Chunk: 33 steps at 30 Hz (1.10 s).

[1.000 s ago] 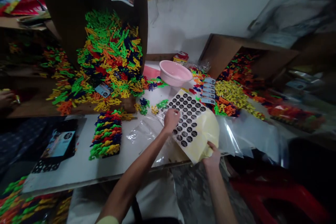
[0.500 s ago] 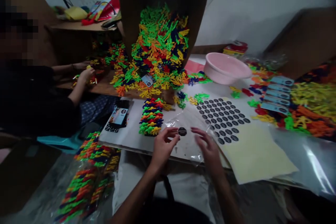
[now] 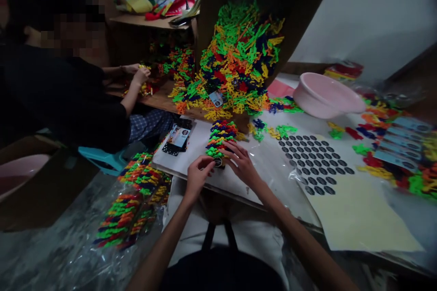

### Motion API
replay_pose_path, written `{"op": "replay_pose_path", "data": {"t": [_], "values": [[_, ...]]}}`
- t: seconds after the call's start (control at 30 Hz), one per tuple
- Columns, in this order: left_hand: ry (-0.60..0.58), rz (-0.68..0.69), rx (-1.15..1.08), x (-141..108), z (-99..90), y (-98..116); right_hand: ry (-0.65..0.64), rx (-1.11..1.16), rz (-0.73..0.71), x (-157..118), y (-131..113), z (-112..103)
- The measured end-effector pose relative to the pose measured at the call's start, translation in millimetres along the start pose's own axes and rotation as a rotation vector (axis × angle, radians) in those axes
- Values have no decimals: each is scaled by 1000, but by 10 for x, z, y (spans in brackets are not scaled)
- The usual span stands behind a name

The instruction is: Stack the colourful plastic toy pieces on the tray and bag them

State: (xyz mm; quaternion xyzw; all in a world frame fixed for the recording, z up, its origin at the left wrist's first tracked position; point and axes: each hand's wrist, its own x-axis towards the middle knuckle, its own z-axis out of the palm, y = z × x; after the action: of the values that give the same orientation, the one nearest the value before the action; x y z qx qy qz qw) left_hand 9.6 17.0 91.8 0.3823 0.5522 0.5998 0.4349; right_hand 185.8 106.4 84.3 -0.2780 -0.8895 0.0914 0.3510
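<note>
A bundle of small plastic figures (image 3: 221, 136) in green, red, blue, yellow and orange lies on the white tabletop in front of me. At its near end is a dark octagonal sticker (image 3: 217, 162). My left hand (image 3: 199, 173) pinches the sticker's left side between thumb and fingers. From the right, my right hand (image 3: 241, 162) reaches over the bundle's near end, its fingers apart and their tips against the figures. Whether the sticker is pressed flat there, I cannot tell. Beside the bundle lies a clear plastic bag (image 3: 261, 159).
A sheet of dark stickers (image 3: 316, 159) on yellowish backing lies to the right. Behind stand a pink basin (image 3: 327, 95) and a heap of loose figures (image 3: 239, 59). At left, a co-worker (image 3: 68, 86) handles small pieces. A printed card (image 3: 180, 136) lies near the left edge.
Both hands have moved from over the clear bag to the near end of the bundle, the left carrying the sticker. My view has swung left, and the right hand now touches the figures.
</note>
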Motion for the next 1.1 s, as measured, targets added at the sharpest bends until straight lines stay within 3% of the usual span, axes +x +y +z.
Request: {"op": "replay_pose_path", "data": {"t": [0.33,0.63,0.87,1.1], "values": [[40,-36,-7,194,102,-167,27,4,-9,241,209,60],[-28,-411,-596,144,144,-66,44,-13,25,237,205,119],[136,-360,-593,139,247,-256,99,-52,66,202,155,224],[170,-262,-497,50,331,-296,122,-47,53,190,162,260]]}}
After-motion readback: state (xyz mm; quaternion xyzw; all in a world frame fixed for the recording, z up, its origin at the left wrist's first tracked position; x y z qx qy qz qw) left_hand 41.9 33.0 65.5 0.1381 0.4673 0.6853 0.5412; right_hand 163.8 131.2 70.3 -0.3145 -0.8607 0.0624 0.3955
